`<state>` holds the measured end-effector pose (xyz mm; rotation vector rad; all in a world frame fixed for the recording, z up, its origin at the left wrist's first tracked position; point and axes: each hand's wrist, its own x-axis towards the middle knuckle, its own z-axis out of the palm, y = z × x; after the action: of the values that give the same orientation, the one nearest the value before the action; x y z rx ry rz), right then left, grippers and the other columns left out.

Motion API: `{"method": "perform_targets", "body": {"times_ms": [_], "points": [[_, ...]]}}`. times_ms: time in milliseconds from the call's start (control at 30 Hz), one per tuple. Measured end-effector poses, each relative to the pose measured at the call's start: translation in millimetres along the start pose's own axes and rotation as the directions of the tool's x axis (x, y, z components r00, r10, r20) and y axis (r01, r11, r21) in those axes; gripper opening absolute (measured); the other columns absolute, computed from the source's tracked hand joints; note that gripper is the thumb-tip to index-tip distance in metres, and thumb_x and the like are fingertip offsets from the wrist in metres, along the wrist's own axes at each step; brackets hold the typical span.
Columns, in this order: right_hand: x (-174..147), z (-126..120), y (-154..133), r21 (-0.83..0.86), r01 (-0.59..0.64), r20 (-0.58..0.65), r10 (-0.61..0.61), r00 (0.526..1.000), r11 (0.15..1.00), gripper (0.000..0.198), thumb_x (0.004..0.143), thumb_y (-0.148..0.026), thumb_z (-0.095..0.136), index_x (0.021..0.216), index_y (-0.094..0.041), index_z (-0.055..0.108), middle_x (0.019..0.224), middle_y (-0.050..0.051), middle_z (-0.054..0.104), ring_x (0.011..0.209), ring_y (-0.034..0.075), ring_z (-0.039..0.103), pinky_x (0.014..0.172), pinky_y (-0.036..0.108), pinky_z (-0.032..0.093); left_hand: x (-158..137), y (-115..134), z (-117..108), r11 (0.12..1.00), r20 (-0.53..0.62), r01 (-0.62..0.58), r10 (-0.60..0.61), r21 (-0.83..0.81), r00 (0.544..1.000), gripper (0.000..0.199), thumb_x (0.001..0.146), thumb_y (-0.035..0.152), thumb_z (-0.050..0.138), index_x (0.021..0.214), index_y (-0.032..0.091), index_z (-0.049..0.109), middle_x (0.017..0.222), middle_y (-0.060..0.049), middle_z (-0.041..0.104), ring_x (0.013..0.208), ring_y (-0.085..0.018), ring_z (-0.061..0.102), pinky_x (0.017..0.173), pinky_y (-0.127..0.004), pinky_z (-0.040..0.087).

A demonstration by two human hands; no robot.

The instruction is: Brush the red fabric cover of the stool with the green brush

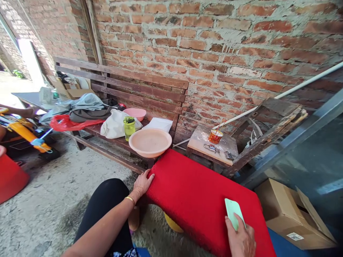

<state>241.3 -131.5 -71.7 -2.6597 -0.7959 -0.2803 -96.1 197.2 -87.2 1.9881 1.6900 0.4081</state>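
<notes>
My left hand (143,184) lies at the near left corner of a table covered with red cloth (198,192). Its fingers rest on the cloth at the edge, the thumb a little apart, and nothing shows in the hand. Over the right part of the same cloth, my right hand (241,235) grips a flat mint-green piece (233,208) with rounded corners and a small hole near its far end. Thumb and fingers close around its near end. Beyond the table's far left corner, a shallow pale pink basin (150,141) sits on the end of a wooden bench.
The slatted bench (150,94) holds a green bottle (129,127), a white bag (112,123) and a pink bowl (136,113). A small table (197,142) bears a paper cup (215,136) and padlocks (211,147). A cardboard box (284,214) stands right; a red bucket (10,178) left.
</notes>
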Motion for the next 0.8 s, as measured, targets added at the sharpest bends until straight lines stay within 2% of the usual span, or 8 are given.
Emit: {"method": "perform_targets", "body": {"times_ms": [133, 200, 267, 367, 500, 600, 667, 800], "points": [[-20.2, 14.6, -46.1, 0.155, 0.197, -0.025, -0.195, 0.98, 0.968, 0.075, 0.09, -0.074, 0.024, 0.12, -0.021, 0.068, 0.109, 0.014, 0.062, 0.096, 0.03, 0.064, 0.079, 0.044, 0.051, -0.9, -0.1, -0.7, 1.0, 0.005, 0.003, -0.003, -0.013, 1.0, 0.055, 0.096, 0.052, 0.04, 0.141, 0.023, 0.053, 0.136, -0.012, 0.063, 0.125, -0.028, 0.059, 0.106, -0.04, 0.044], [-35.0, 24.8, -73.6, 0.23, 0.324, -0.023, -0.328, 0.944, 0.918, 0.068, 0.092, -0.071, 0.029, 0.118, -0.023, 0.069, 0.11, 0.013, 0.063, 0.097, 0.029, 0.064, 0.08, 0.042, 0.051, -0.8, -0.4, -1.0, 1.0, 0.01, 0.006, -0.006, -0.015, 1.0, 0.055, 0.096, 0.052, 0.04, 0.141, 0.023, 0.053, 0.137, -0.012, 0.063, 0.125, -0.028, 0.059, 0.106, -0.04, 0.044], [-44.3, 31.0, -88.9, 0.261, 0.4, -0.015, -0.41, 0.912, 0.879, 0.059, 0.093, -0.067, 0.034, 0.119, -0.026, 0.069, 0.111, 0.012, 0.064, 0.098, 0.027, 0.065, 0.082, 0.041, 0.05, -0.5, -0.5, -1.4, 1.0, 0.014, 0.01, -0.009, -0.01, 1.0, 0.055, 0.096, 0.052, 0.04, 0.142, 0.023, 0.053, 0.137, -0.012, 0.063, 0.125, -0.028, 0.059, 0.106, -0.04, 0.044], [-39.9, 29.3, -76.8, 0.221, 0.359, 0.023, -0.373, 0.928, 0.907, 0.054, 0.093, -0.062, 0.036, 0.119, -0.027, 0.069, 0.109, 0.012, 0.064, 0.096, 0.027, 0.065, 0.081, 0.042, 0.05, -0.7, 0.5, -2.4, 1.0, 0.018, 0.01, -0.01, -0.001, 1.0, 0.056, 0.096, 0.052, 0.04, 0.142, 0.022, 0.053, 0.137, -0.012, 0.063, 0.125, -0.028, 0.059, 0.106, -0.04, 0.043], [-12.5, 13.3, -22.8, 0.063, 0.116, 0.037, -0.119, 0.992, 0.991, 0.064, 0.091, -0.065, 0.03, 0.123, -0.024, 0.067, 0.105, 0.013, 0.062, 0.093, 0.031, 0.063, 0.078, 0.046, 0.049, -3.3, 4.5, -5.0, 1.0, 0.025, 0.009, -0.009, -0.005, 1.0, 0.055, 0.096, 0.051, 0.041, 0.142, 0.022, 0.053, 0.137, -0.013, 0.063, 0.127, -0.028, 0.058, 0.107, -0.039, 0.043], [-0.5, 4.1, -4.3, 0.016, 0.024, 0.003, -0.024, 1.0, 1.0, 0.071, 0.089, -0.07, 0.026, 0.125, -0.023, 0.065, 0.103, 0.014, 0.06, 0.097, 0.033, 0.061, 0.076, 0.046, 0.049, -5.3, 7.5, -7.2, 1.0, 0.026, 0.018, -0.018, -0.014, 0.999, 0.055, 0.096, 0.051, 0.042, 0.142, 0.022, 0.052, 0.137, -0.013, 0.063, 0.127, -0.028, 0.058, 0.107, -0.039, 0.043], [-4.7, 4.6, -15.3, 0.057, 0.069, -0.018, -0.068, 0.998, 0.996, 0.074, 0.089, -0.073, 0.025, 0.122, -0.021, 0.067, 0.104, 0.014, 0.06, 0.097, 0.033, 0.06, 0.076, 0.045, 0.049, -5.9, 8.1, -7.9, 1.0, 0.025, 0.019, -0.018, -0.017, 1.0, 0.056, 0.096, 0.051, 0.042, 0.142, 0.021, 0.052, 0.138, -0.013, 0.062, 0.127, -0.028, 0.058, 0.107, -0.039, 0.043], [-33.8, 18.9, -68.8, 0.209, 0.304, -0.027, -0.306, 0.952, 0.929, 0.067, 0.092, -0.071, 0.03, 0.118, -0.023, 0.069, 0.107, 0.014, 0.063, 0.097, 0.029, 0.062, 0.08, 0.042, 0.049, -4.8, 5.8, -6.2, 1.0, 0.017, 0.017, -0.017, -0.014, 1.0, 0.055, 0.096, 0.051, 0.042, 0.142, 0.022, 0.052, 0.138, -0.012, 0.062, 0.128, -0.027, 0.057, 0.107, -0.039, 0.043]]}}
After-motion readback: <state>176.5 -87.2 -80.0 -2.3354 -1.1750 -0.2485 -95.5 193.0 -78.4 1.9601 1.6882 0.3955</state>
